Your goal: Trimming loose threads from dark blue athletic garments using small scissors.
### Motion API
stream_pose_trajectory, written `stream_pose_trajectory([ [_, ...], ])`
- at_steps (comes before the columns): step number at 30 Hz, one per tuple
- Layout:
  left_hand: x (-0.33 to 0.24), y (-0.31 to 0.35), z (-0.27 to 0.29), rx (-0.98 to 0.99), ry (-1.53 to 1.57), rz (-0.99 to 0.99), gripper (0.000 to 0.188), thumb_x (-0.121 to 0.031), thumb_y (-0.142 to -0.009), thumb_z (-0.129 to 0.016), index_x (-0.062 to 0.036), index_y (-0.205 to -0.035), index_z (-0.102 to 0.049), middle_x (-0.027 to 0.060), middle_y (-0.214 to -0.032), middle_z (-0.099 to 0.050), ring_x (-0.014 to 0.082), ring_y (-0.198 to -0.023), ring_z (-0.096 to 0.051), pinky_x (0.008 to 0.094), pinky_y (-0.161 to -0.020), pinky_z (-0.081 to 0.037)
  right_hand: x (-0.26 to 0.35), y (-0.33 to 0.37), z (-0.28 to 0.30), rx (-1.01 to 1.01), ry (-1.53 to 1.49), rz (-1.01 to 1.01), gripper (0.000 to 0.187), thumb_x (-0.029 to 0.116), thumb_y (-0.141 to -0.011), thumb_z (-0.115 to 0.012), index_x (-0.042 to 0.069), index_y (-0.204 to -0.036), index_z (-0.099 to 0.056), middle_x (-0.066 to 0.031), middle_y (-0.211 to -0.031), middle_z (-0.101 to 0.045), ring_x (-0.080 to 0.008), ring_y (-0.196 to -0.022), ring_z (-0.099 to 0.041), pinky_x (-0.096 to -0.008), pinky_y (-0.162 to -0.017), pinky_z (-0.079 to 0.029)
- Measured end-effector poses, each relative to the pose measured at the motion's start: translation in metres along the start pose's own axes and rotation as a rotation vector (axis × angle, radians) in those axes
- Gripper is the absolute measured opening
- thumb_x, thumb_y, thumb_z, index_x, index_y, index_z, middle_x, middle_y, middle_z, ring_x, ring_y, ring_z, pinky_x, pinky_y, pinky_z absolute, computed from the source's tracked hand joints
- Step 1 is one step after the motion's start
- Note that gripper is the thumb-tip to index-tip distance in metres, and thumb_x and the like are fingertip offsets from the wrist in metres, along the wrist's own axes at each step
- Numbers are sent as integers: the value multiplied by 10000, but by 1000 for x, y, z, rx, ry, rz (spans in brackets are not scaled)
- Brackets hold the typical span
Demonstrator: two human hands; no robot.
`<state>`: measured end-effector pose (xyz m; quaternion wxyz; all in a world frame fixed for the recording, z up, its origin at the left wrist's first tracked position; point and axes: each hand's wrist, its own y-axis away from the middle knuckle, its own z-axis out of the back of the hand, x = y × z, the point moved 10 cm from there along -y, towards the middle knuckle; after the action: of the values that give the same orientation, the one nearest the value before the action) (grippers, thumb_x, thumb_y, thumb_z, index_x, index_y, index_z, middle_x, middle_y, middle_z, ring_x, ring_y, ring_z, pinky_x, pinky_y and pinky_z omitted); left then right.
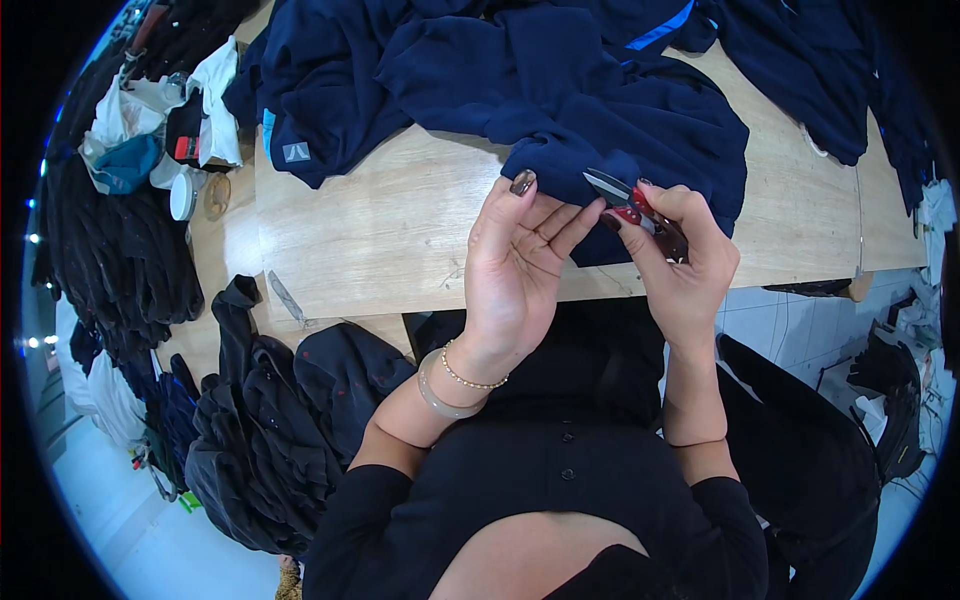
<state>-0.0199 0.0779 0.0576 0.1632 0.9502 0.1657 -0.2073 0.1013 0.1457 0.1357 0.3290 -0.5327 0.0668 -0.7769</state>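
Observation:
In my right hand [690,265] is a pair of small thread snips [650,215] with dark red handles, gripped between thumb and fingers. Their pointed blades aim up and to the left, over the navy cloth. My left hand [520,250] is open beside them, palm showing and thumb apart. Its fingertips reach close to the blades; whether they touch cannot be told. Right behind both hands lies a crumpled navy garment [610,120], spread over the near part of the wooden table [370,230].
Another navy garment part [320,130] with a small grey patch lies left. More navy cloth [800,70] hangs at far right. Dark garments [270,430] pile up at lower left. A round white lid [183,197] and a clear blade-shaped piece [286,298] lie on the left.

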Motion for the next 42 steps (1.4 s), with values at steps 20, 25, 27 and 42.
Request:
stream_pose_trajectory([
  [20,0,0,3,-32,43,19,327,-267,-950,-464,-19,-1115,-600,131,-1097,-666,240,-1059,-622,399,-1020,-458,2,-1,2,15,12,-39,230,-18,-727,-763,-7,-909,-623,-49,-735,-619,-82,-595,-555,-181,-526,-422],
  [25,1,1,5,-50,61,33,330,-272,-949,-469,-22,-1125,-596,128,-1098,-664,236,-1065,-617,393,-1024,-453,4,-2,0,37,6,-49,230,-23,-725,-761,-6,-908,-623,-52,-742,-624,-89,-607,-573,-184,-536,-438],
  [27,0,2,0,-81,37,34,283,-260,-951,-477,-40,-1096,-580,107,-1041,-667,217,-1025,-624,395,-1017,-455,3,-2,0,35,1,-50,231,-25,-723,-761,-7,-908,-624,-54,-747,-629,-88,-611,-577,-185,-538,-440],
  [42,-1,3,-3,-75,-2,30,237,-233,-957,-470,-51,-1091,-543,87,-1012,-659,205,-1024,-620,396,-1038,-432,2,-2,-2,19,-47,-60,222,-10,-733,-764,-7,-915,-636,-48,-776,-652,-50,-595,-553,-171,-515,-421],
])
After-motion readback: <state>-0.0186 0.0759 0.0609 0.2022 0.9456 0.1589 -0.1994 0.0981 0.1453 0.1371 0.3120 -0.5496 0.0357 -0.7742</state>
